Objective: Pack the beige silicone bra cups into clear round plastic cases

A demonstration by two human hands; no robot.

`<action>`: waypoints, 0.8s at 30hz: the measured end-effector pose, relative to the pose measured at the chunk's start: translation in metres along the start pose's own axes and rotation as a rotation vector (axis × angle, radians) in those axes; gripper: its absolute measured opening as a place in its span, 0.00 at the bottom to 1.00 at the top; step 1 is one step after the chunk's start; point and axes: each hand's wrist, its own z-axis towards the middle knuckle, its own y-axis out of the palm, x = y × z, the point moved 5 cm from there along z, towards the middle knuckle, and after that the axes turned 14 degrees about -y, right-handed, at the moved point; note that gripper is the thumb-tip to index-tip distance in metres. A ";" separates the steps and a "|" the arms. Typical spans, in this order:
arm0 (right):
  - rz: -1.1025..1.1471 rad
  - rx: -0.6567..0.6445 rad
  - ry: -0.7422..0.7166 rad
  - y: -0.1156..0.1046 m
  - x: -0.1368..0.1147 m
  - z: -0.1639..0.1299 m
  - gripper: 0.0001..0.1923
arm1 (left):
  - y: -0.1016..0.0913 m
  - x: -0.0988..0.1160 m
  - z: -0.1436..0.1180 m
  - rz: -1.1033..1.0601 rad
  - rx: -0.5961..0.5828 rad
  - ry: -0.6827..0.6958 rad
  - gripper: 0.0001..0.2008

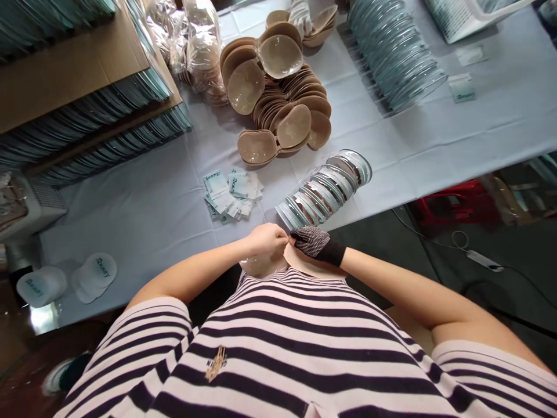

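My left hand (266, 239) is bare and my right hand (314, 242), in a dark dotted glove, meets it close to my chest. Together they pinch a beige silicone cup pair (261, 264), partly hidden by my striped shirt. Just beyond my hands a row of clear round plastic shells (324, 188) leans at the table's near edge. A small pile of printed paper cards (232, 194) lies to its left.
A heap of beige cups (278, 98) sits mid-table, some in clear bags (191, 40) behind. A long row of clear shells (394, 52) runs at the back right. Stacked packs in cardboard (87, 104) fill the left. White caps (93, 276) lie near left.
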 end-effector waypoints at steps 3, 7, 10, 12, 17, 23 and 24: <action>0.020 -0.190 -0.073 0.001 0.003 0.000 0.10 | 0.003 0.002 -0.004 0.142 -0.010 0.022 0.13; 0.022 -0.101 -0.111 -0.011 -0.002 0.005 0.10 | 0.000 0.007 -0.005 0.123 0.059 0.043 0.14; 0.078 0.115 0.013 -0.009 0.000 0.007 0.12 | -0.004 0.005 -0.003 -0.055 0.068 0.032 0.16; 0.133 0.211 0.090 -0.003 0.003 0.006 0.13 | -0.007 0.002 -0.002 -0.115 0.042 0.015 0.16; 0.220 -0.006 -0.053 -0.002 0.002 0.008 0.14 | -0.018 0.007 -0.012 -0.003 -0.069 0.043 0.16; 0.053 -0.225 -0.262 -0.028 -0.011 0.011 0.13 | -0.031 0.031 -0.029 0.441 -0.019 0.119 0.16; 0.063 -0.209 -0.270 -0.028 -0.013 0.012 0.13 | -0.031 0.032 -0.031 0.458 -0.018 0.134 0.16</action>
